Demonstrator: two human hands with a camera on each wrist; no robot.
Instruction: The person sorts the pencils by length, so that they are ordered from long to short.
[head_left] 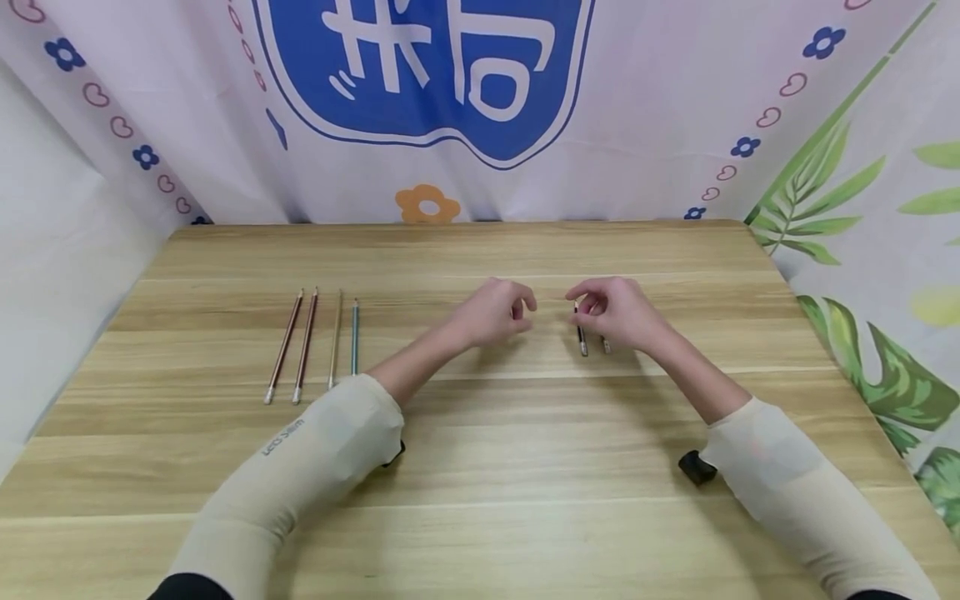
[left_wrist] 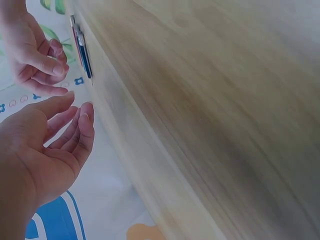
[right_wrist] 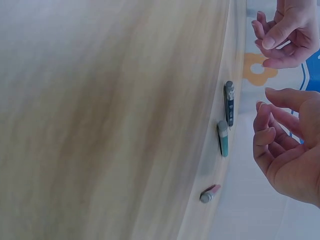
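Observation:
My left hand (head_left: pixel 491 312) hovers over the middle of the table, fingers loosely bent, nothing between them. Facing it, my right hand (head_left: pixel 617 312) hangs above short pencils with thumb and fingertips apart and holds nothing in the right wrist view. Under it lie a dark short pencil (right_wrist: pixel 230 105), a green one (right_wrist: pixel 223 141) and a pinkish one (right_wrist: pixel 211 193), each with an eraser end. In the head view the right hand partly hides them. Left of my left hand, long pencils lie side by side: two dark red (head_left: pixel 285 346), one tan (head_left: pixel 335 337), one teal (head_left: pixel 356 333).
The wooden table (head_left: pixel 525 500) ends at the back against a printed cloth (head_left: pixel 637 125). A leaf-patterned sheet (head_left: pixel 862 292) hangs on the right. My left forearm sleeve (head_left: pixel 300 458) covers the lower end of the teal pencil. A small black object (head_left: pixel 697 467) sits beneath the right sleeve.

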